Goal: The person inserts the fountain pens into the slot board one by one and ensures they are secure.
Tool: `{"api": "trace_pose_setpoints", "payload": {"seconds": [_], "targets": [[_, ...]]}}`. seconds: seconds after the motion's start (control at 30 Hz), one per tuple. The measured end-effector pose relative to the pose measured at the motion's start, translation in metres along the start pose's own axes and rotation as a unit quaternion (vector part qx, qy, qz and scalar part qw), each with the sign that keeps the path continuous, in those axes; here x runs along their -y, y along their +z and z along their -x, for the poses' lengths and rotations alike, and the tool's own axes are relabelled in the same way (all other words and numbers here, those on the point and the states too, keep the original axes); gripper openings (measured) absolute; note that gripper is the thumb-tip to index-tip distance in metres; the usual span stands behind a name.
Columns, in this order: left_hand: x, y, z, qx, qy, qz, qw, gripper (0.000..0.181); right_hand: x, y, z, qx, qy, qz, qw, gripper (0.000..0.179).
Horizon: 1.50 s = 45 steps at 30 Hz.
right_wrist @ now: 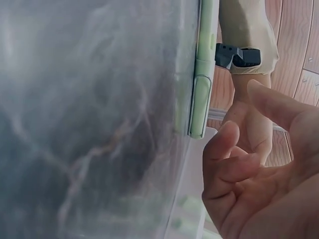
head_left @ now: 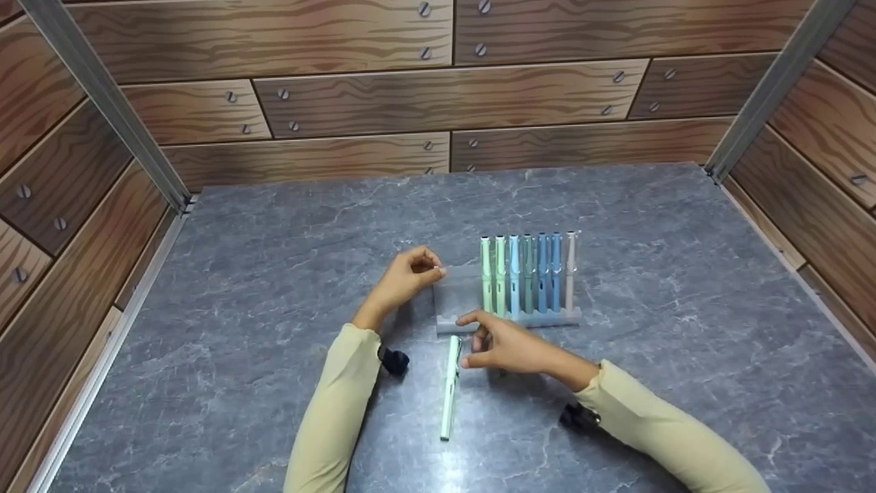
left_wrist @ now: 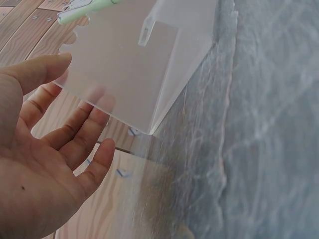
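My left hand (head_left: 407, 277) pinches the upper left corner of a clear plastic pen stand (head_left: 457, 294); in the left wrist view its thumb lies on one side of the panel (left_wrist: 124, 74) and the fingers show through from behind. A pale green pen (head_left: 449, 394) with a clip lies on the table in front of the stand, its clip end toward the stand. Just right of that end is my right hand (head_left: 510, 346), thumb and forefinger spread apart and holding nothing. The right wrist view shows the lying pen (right_wrist: 202, 84) beyond the bent fingers.
Several pens stand upright in a row on the stand's right part: light green pens (head_left: 486, 274), a pale blue one (head_left: 514, 274), a dark green one (head_left: 528, 274), blue ones (head_left: 543, 274) and a greyish one (head_left: 570, 274). Wood-patterned walls (head_left: 356, 103) surround the grey marbled table (head_left: 239, 274).
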<state>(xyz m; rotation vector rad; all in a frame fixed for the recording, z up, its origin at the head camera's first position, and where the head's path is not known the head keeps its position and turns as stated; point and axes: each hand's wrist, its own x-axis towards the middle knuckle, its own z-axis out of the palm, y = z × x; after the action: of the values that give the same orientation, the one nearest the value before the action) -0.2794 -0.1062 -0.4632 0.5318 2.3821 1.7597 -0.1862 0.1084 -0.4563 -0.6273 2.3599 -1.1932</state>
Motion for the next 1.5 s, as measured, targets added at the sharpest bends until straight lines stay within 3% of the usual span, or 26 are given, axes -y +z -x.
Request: {"api": "trace_pose_setpoints", "payload": {"seconds": [0.47, 1.07, 1.5], "targets": [[0.004, 0.001, -0.002, -0.005, 0.012, 0.006, 0.9999, 0.01, 0.0, 0.003, -0.003, 0.039, 0.011, 0.003, 0.9992, 0.062], [0.004, 0.001, -0.002, -0.003, -0.008, 0.006, 0.9999, 0.012, 0.0, 0.01, -0.006, 0.023, 0.009, 0.05, 0.9985, 0.062], [0.003, 0.0, -0.002, -0.007, 0.002, 0.009, 0.9999, 0.009, 0.003, 0.014, -0.006, 0.019, 0.042, 0.085, 0.9954, 0.067]]}}
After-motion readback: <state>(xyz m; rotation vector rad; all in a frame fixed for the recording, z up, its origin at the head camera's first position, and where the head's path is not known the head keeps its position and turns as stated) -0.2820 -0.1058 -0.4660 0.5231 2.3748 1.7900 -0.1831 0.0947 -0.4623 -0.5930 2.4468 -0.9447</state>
